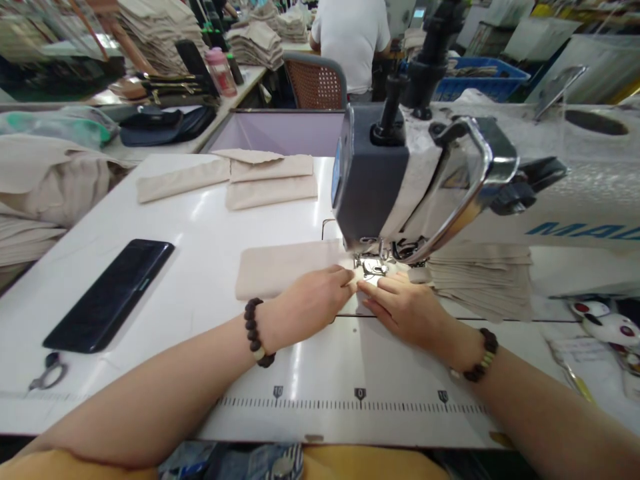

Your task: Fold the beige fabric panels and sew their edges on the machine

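A beige fabric piece (287,270) lies flat on the white sewing table (200,227), running under the presser foot (371,268) of an industrial sewing machine (373,180). My left hand (313,303) rests on this fabric, fingertips close to the foot. From the other side, my right hand (405,310) holds the fabric's near edge, its fingers reaching toward the same spot. The two hands nearly meet in front of the needle area. The needle itself is hidden by the machine's metal parts. A dark bead bracelet circles each wrist.
Folded beige fabric pieces (270,180) lie behind the machine's left side, beside a black phone (107,295) and small thread snips (49,372). A fabric stack (480,280) sits right of the machine. A co-worker in a white shirt (350,43) sits beyond.
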Available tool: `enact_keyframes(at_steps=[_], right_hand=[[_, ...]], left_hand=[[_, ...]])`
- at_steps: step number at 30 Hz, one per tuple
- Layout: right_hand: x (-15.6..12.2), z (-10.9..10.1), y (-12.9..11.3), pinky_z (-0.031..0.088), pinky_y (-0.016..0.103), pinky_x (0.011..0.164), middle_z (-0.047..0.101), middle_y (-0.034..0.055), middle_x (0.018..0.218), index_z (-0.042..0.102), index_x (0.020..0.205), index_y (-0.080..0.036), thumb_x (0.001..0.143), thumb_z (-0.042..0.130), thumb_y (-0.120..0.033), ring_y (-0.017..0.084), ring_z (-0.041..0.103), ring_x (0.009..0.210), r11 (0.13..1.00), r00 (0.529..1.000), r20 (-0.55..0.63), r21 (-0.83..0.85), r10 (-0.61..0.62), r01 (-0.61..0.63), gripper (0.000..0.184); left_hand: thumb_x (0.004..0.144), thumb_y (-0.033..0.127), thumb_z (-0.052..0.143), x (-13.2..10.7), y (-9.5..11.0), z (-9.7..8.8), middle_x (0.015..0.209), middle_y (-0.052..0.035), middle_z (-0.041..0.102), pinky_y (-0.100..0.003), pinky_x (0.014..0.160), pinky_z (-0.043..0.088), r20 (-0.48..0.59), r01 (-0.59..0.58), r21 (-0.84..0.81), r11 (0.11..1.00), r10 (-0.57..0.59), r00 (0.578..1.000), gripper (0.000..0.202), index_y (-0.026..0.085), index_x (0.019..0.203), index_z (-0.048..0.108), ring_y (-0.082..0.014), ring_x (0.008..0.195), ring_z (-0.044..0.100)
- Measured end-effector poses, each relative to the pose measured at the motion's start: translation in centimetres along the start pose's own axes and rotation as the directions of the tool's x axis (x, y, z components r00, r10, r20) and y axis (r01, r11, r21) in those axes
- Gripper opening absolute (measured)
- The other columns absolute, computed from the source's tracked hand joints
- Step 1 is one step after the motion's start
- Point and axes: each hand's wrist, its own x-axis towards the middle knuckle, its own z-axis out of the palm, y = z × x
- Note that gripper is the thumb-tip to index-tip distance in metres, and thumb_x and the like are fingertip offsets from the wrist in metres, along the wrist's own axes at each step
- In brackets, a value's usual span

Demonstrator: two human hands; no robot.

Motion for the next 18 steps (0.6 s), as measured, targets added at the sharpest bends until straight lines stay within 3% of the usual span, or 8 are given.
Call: enact_keyframes(at_steps=[7, 18], right_hand=[[0.1, 0.1, 0.0, 0.03, 0.029, 0.059, 0.06, 0.0048, 0.073, 0.059, 0.109, -0.014, 0.092, 0.043, -0.025, 0.019, 0.05, 0.069, 0.992, 0.997, -0.009, -0.102, 0.077, -0.077, 0.025], [0.1, 0.1, 0.0, 0.028, 0.028, 0.057, 0.06, 0.0062, 0.079, 0.059, 0.106, -0.015, 0.088, 0.051, -0.025, 0.02, 0.05, 0.072, 0.991, 0.994, 0.036, -0.09, 0.106, -0.102, 0.022]], left_hand=[[0.09, 0.01, 0.044, 0.6, -1.0, 0.2, 0.109, -0.0106, 0.054, -0.031, 0.094, 0.043, -0.041, 0.006, 0.062, 0.998, -0.003, 0.999, 0.016, 0.008, 0.102, 0.054, -0.0179, 0.107, 0.049], [0.091, 0.017, 0.046, 1.4, -1.6, 0.3, 0.104, -0.0083, 0.057, -0.031, 0.093, 0.044, -0.152, 0.06, 0.044, 0.997, -0.053, 0.987, 0.018, 0.008, 0.103, 0.055, -0.0177, 0.104, 0.052]])
